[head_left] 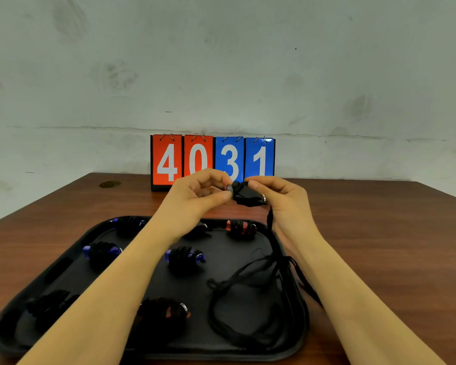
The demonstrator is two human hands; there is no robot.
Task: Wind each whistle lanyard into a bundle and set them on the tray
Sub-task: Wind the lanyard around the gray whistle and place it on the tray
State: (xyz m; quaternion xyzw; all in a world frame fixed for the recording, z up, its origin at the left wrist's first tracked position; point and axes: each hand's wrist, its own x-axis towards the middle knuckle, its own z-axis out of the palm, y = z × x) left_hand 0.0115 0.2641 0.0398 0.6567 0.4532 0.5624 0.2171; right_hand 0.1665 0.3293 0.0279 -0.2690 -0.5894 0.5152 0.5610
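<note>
I see both hands raised above the far edge of the tray [63, 262], meeting on a black whistle [244, 194]. My left hand [195, 200] pinches its near end between thumb and curled fingers; my right hand [279, 198] curls round the other end, where a small metal ring shows. The black lanyard [248, 293] hangs from the whistle down past the right wrist and lies in loose loops on the tray's near right corner, a strand or two trailing over its right rim. Wound bundles [186, 258] sit across the rest of the tray. A scoreboard [212, 160] reading 4031 stands at the table's [379, 246] far edge.
</note>
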